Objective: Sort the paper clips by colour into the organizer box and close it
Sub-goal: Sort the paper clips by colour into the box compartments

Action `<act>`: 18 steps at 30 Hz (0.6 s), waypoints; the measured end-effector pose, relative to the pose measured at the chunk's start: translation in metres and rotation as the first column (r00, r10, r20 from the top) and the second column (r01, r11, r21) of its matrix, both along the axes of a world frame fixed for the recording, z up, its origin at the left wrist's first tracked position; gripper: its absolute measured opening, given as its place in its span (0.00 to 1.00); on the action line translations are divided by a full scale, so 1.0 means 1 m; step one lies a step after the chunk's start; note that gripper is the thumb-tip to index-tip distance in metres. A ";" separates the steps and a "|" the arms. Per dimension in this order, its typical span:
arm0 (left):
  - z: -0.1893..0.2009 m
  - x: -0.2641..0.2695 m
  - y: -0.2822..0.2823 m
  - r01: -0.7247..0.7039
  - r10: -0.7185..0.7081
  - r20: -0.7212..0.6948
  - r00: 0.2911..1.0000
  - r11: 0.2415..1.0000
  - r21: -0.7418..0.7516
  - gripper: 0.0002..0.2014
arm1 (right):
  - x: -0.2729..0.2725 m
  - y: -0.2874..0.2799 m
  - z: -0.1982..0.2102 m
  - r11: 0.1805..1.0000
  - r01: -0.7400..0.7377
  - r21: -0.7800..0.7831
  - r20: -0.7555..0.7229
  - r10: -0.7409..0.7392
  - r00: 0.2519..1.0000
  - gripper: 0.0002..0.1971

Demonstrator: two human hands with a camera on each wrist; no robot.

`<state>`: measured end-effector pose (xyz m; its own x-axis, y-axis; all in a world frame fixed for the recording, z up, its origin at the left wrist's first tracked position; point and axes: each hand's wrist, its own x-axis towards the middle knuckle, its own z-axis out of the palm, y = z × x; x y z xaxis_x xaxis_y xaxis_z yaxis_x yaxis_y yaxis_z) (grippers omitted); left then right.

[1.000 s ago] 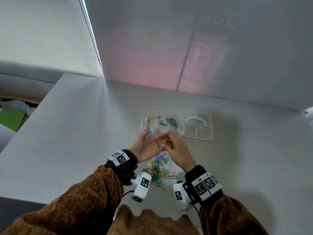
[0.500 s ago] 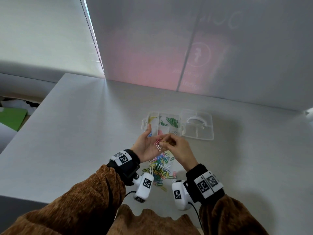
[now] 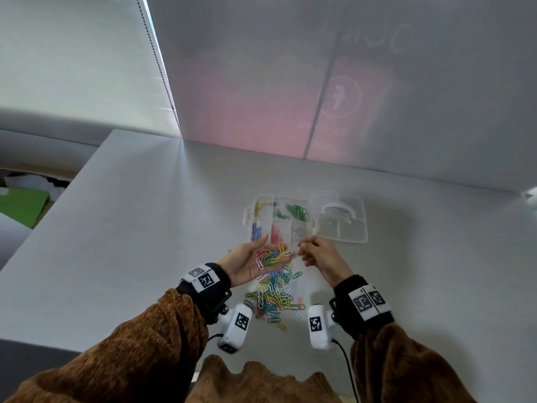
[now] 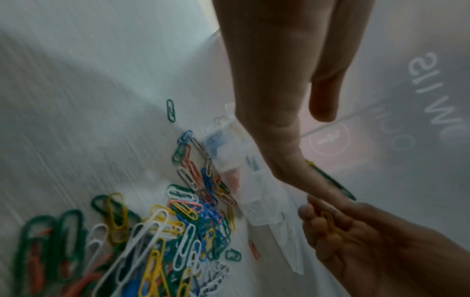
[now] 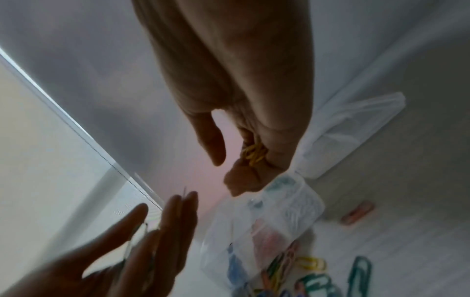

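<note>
The clear organizer box [image 3: 248, 217] lies with its lid [image 3: 343, 231] folded out to the right; yellow, green, blue, pink and white clips lie in separate compartments. My left hand [image 3: 254, 255] is palm up just in front of the box, fingers straight, carrying a small bunch of mixed clips [image 3: 274, 255]. My right hand [image 3: 308, 251] hovers beside it to the right, near the box's front right corner. Its curled fingers [image 5: 244, 176] grip a few yellow clips [image 5: 254, 155]. The pile of mixed paper clips [image 3: 273, 296] lies on the table under my hands.
The table [image 3: 130, 242] is white, with its left edge running diagonally and a grey wall behind the box. A single green clip [image 4: 171, 110] lies apart from the pile, and a pink clip [image 5: 358, 213] lies alone to the pile's right.
My right hand was picking at the clips in my left palm; it has drawn away to the right with yellow clips. The left hand has stayed in place, palm up.
</note>
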<state>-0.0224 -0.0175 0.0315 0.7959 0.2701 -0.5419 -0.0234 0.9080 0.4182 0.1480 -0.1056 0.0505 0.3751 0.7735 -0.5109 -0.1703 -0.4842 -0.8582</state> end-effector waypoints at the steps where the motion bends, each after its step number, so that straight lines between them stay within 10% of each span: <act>1: -0.001 -0.002 0.000 0.008 -0.008 -0.013 1.000 1.000 0.015 0.28 | -0.002 0.004 -0.002 1.000 0.000 -0.010 -0.045 0.000 0.999 0.08; 11: -0.005 -0.035 0.011 -0.140 0.135 -0.064 0.989 0.988 -0.072 0.34 | -0.010 0.113 -0.004 0.990 0.138 0.008 -0.491 -0.117 0.863 0.20; 15: -0.005 -0.043 0.016 -0.193 0.189 -0.065 0.980 0.979 -0.066 0.35 | -0.015 0.134 0.005 0.999 0.045 0.031 -0.333 -0.032 0.942 0.12; 18: -0.004 -0.041 0.017 -0.220 0.217 -0.048 0.975 0.972 -0.078 0.35 | -0.009 0.131 0.002 0.981 -0.192 0.033 0.048 0.190 0.981 0.13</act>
